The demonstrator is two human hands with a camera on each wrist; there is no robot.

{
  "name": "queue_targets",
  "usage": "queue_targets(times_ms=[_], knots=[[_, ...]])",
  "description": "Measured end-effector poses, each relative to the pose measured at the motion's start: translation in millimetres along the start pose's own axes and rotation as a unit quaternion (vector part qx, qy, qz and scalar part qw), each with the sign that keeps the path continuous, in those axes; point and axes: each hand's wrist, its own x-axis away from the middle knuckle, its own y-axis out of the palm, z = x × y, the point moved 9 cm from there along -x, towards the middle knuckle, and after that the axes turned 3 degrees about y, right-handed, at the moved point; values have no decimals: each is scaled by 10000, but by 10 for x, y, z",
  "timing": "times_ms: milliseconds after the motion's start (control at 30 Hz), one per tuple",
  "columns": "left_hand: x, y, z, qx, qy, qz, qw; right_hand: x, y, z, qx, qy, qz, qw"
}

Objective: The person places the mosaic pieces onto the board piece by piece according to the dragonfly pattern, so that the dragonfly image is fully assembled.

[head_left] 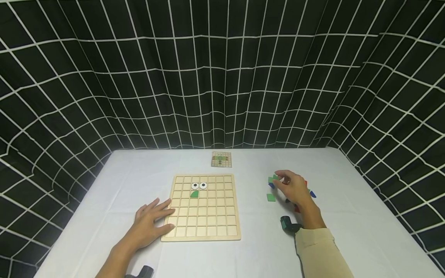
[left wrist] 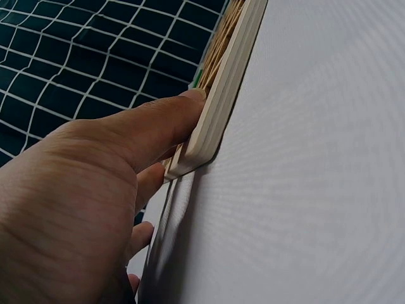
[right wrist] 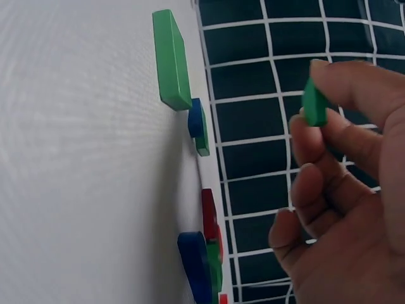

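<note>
A square wooden grid board [head_left: 221, 222] lies on the white table. My left hand [head_left: 149, 224] rests at its left edge with fingers spread; in the left wrist view the thumb [left wrist: 168, 120] touches the rim. Two round eye pieces [head_left: 199, 186] and a green quarter-round piece [head_left: 194, 194] sit in the board's upper cells. On the right, my right hand [head_left: 293, 188] pinches a small green piece [right wrist: 314, 107] between thumb and fingertips, raised above the table in the right wrist view. A green square tile [head_left: 271, 197] lies just left of that hand.
Loose blue pieces [right wrist: 195, 266], red pieces [right wrist: 209, 212] and green ones lie around and under the right hand, partly hidden by it. A small pattern card [head_left: 221, 159] lies behind the board. Black curtains with a white grid [head_left: 222, 77] surround the table.
</note>
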Motion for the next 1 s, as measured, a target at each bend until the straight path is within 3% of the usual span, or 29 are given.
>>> queue_targets(times_ms=[300, 533, 733, 1000], knots=[[-28, 35, -24, 31, 33, -44, 10000, 48, 22, -314, -328, -401, 129, 9986], [0, 21, -24, 15, -29, 11, 10000, 115, 116, -790, -393, -1295, 193, 9906], [10, 26, -34, 6, -51, -1, 10000, 176, 148, -1100, -499, -1756, 280, 9828], [7, 11, -28, -6, -23, 51, 10000, 179, 335, -1369, -642, -1894, 256, 9795]])
